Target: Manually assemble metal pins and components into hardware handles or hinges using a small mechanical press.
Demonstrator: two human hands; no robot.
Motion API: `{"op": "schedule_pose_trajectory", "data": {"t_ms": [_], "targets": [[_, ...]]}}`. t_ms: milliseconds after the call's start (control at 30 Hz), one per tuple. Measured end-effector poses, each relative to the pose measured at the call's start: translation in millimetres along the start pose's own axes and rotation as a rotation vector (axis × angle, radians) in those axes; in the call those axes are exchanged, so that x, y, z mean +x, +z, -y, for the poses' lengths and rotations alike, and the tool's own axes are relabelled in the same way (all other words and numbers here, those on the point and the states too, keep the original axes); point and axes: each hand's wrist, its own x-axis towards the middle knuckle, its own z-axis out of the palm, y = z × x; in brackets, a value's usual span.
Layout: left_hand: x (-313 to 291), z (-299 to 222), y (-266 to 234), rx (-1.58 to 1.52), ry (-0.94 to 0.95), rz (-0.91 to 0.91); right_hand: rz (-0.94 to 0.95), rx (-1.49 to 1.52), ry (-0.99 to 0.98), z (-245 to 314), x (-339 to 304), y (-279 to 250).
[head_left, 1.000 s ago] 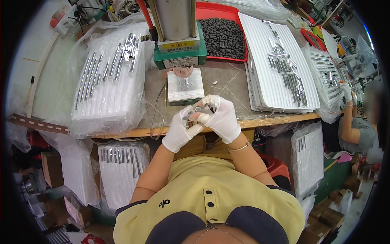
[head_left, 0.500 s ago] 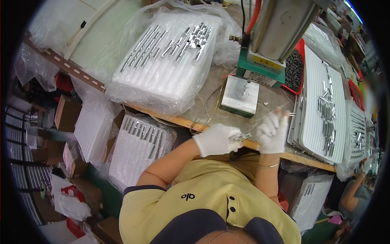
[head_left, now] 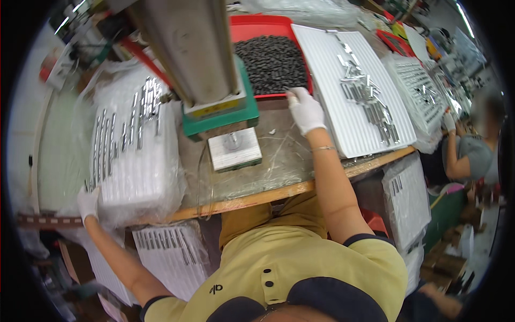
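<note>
My left hand (head_left: 88,203), in a white glove, is at the near left corner of a plastic-wrapped white ridged tray (head_left: 137,185). Its fingers are closed round shiny metal pieces whose ends show at the fingertips. Rows of silver metal tubes (head_left: 102,147) lie in that tray's grooves. My gloved right hand (head_left: 307,112) reaches to the near edge of a red tray (head_left: 268,21) heaped with small black parts (head_left: 271,64). Thumb and fingers of this hand are drawn together, and what they hold, if anything, is too small to make out.
Between my arms stands a press (head_left: 190,53) with a green head above a metal block (head_left: 235,149). On the right, a white ridged tray (head_left: 327,70) carries scattered silver tubes. Another person (head_left: 465,153) works at the far right. The bench's wooden edge (head_left: 257,196) runs before me.
My hands were close together at the bench edge and have moved apart. The left went to the left-hand white tray, the right forward to the red tray. The view has turned right.
</note>
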Motion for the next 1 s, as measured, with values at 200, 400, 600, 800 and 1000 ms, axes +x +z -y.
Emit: {"op": "schedule_pose_trajectory", "data": {"t_ms": [200, 400, 600, 800, 1000], "targets": [[-6, 0, 5, -0.757, 0.065, -0.139, 0.037, -0.226, -0.023, 10, 45, 14], [-83, -80, -52, -0.863, 0.047, -0.179, 0.135, -0.361, 0.012, 12, 78, 27], [-173, -225, -61, -1.074, 0.262, 0.28, 0.21, -0.379, 0.061, 16, 87, 23], [-223, -322, -15, -1.391, 0.254, 0.615, 0.274, -0.312, 0.029, 21, 92, 36], [-215, -355, 30, -1.5, 0.107, 0.615, 0.219, -0.15, 0.002, 5, 63, 25]]}}
